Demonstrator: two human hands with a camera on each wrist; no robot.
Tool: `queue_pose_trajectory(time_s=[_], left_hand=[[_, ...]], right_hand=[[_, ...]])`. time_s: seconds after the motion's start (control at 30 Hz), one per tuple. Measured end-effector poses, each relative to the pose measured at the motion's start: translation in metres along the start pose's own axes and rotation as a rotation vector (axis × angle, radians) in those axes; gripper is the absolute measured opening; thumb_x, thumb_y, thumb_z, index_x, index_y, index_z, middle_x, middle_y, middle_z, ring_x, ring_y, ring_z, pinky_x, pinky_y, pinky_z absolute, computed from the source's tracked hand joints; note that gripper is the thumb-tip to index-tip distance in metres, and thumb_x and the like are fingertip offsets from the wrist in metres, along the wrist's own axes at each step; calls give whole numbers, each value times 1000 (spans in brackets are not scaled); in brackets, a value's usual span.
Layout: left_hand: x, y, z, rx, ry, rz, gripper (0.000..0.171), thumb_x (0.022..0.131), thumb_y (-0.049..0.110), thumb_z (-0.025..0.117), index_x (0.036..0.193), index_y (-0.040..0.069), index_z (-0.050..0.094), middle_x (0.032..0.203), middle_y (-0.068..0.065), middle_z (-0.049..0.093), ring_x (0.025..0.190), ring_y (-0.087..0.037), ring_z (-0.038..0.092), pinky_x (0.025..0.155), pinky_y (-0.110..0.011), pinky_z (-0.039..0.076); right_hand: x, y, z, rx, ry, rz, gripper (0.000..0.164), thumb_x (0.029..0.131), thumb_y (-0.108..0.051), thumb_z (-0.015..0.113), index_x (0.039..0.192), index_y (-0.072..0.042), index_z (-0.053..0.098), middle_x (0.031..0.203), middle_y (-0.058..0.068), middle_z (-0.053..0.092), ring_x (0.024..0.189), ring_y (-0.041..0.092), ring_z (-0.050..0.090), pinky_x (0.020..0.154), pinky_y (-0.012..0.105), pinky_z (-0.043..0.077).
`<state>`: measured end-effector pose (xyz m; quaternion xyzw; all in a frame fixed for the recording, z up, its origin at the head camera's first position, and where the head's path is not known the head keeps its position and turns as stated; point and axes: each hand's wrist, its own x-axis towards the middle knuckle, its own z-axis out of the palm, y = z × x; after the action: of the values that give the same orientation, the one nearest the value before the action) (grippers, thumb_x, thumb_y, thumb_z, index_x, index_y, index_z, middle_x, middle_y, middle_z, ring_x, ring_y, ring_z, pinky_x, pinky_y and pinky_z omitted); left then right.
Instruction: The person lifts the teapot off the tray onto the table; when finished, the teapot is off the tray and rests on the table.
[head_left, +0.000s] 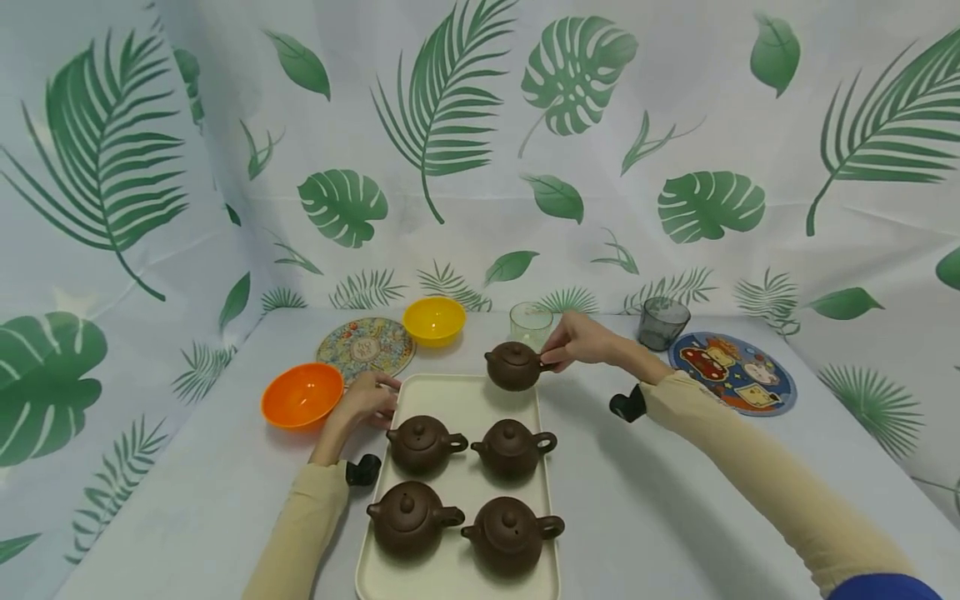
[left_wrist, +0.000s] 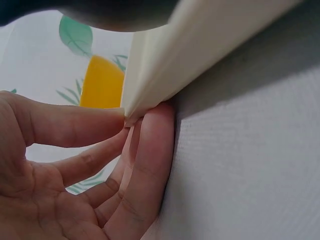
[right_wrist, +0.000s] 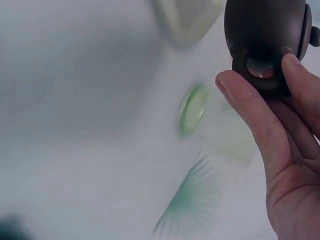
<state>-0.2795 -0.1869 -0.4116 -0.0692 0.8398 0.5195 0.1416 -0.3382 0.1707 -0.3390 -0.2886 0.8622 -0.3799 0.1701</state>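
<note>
My right hand pinches the handle of a dark brown teapot, which is held over the far right corner of a cream tray. In the right wrist view, thumb and fingers close on that teapot's handle. At the tray's far left edge is my left hand. The left wrist view shows its thumb and fingers pinching the tray rim. Several more lidded brown teapots stand on the tray in two rows, such as the one nearest on the right, handles pointing right.
Left of the tray are an orange bowl, a patterned round mat and a yellow bowl. Behind the lifted teapot stands a clear greenish glass. A dark grey glass and a blue cartoon mat lie to the right.
</note>
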Motion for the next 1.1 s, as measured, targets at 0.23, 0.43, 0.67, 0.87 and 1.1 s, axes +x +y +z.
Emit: queue_pose_trajectory(time_s=[0.23,0.43,0.67,0.87,1.1], left_hand=[[1,-2,1,11,17,-13,44,81,-6,54,125,-4,55,86,-17,62,67,-20,61,52,-31,56],[0,-1,1,8,24,-21,45,80,-5,54,125,-5,56,90,-17,62,68,-20,61,53,-31,57],[0,1,2,11,25,-26,47,78,-5,55,125,-4,56,93,-18,62,69,-20,62,53,-32,57],[0,1,2,6,21,-22,45,79,-5,56,124,-4,57,94,-18,61,68,-20,62,53,-31,57],[1,-1,2,17,23,-8,45,79,-6,56,124,-5,56,88,-17,62,64,-19,62,52,-31,57]], right_hand=[[-36,33,-27,-26,48,94,19,88,2,62,100,15,69,97,27,69,81,34,71,72,38,59],[-51,48,-34,-34,56,129,20,88,1,63,101,15,68,98,28,69,79,31,71,71,38,59],[-56,60,-29,-20,47,109,18,85,2,66,96,15,70,95,27,69,79,31,71,68,36,59],[-56,63,-27,-27,23,103,17,85,4,66,96,16,70,94,28,69,80,32,70,67,35,59],[-54,62,-28,-53,0,134,17,84,4,66,96,15,70,91,24,70,79,29,71,67,34,59]])
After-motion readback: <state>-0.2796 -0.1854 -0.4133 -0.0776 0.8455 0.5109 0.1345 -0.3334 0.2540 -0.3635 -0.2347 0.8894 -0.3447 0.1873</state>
